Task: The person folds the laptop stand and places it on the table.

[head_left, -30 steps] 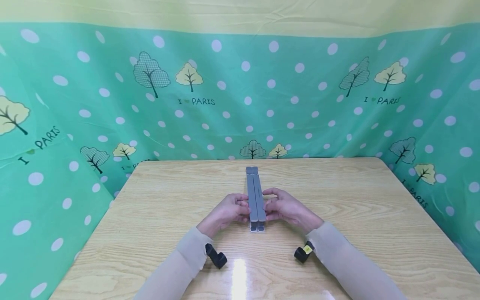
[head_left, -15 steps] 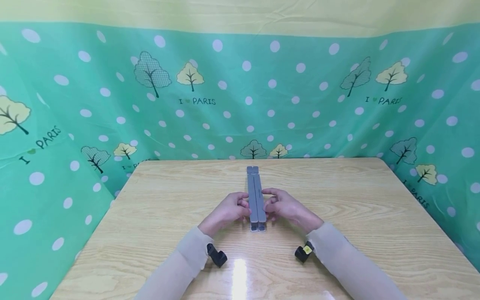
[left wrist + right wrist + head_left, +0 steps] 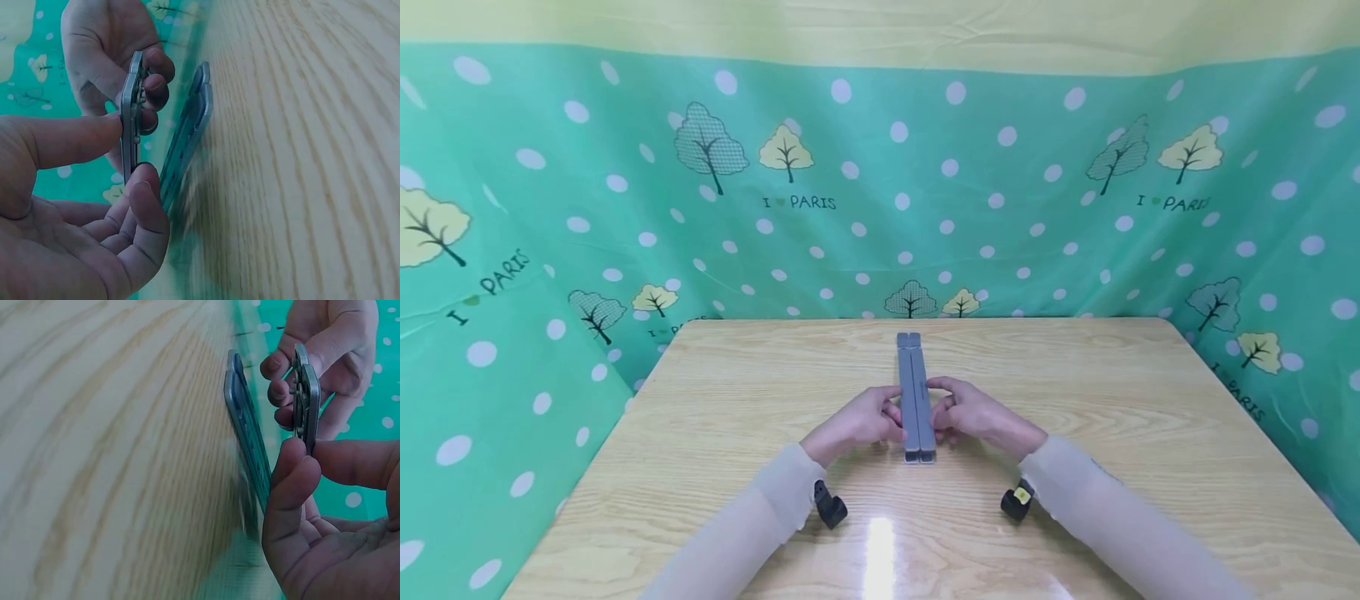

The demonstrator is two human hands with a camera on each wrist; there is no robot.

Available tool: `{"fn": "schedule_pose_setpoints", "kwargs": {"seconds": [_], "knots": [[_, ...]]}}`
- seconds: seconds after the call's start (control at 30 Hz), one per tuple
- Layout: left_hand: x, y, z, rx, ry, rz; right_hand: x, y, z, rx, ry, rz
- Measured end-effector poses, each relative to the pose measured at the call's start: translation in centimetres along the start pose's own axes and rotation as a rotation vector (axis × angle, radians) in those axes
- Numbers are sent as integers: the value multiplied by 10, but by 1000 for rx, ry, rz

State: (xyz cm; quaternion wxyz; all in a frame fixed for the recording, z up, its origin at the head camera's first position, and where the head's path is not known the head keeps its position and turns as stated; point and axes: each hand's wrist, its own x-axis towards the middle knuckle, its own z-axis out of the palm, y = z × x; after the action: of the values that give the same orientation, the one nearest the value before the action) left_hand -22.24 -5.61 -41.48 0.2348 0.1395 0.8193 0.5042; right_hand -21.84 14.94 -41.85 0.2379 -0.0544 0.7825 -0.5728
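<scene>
A grey metal laptop stand [image 3: 914,383], folded into two narrow side-by-side bars, points away from me on the table. Its upper bars [image 3: 128,119] stand apart from the lower bars [image 3: 199,115], which lie close over the wood in the left wrist view. My left hand [image 3: 861,415] pinches the upper bar on the left side, thumb on top and fingers beneath. From the right, my right hand [image 3: 981,414] pinches the other upper bar [image 3: 310,403] the same way. Dark pads show at the stand's near end.
The wood-grain table [image 3: 1075,383] extends around the stand. Behind it and at both sides hangs a green dotted curtain [image 3: 880,167] printed with trees. Black wrist cameras [image 3: 831,505] sit under both sleeves.
The near end of the upper bars has come down toward the lower bars, narrowing the gap there. Both hands have kept their hold and moved with the bars. The head view has shifted slightly.
</scene>
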Motion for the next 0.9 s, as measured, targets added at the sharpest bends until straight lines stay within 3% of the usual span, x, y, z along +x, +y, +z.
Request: {"fn": "schedule_pose_setpoints", "kwargs": {"seconds": [0.6, 0.9], "knots": [[3, -9, 3, 94, -7, 16, 9, 3, 3, -116, -23, 21], [6, -9, 6, 163, -9, 42, 8, 3, 2, -122, -12, 28]]}}
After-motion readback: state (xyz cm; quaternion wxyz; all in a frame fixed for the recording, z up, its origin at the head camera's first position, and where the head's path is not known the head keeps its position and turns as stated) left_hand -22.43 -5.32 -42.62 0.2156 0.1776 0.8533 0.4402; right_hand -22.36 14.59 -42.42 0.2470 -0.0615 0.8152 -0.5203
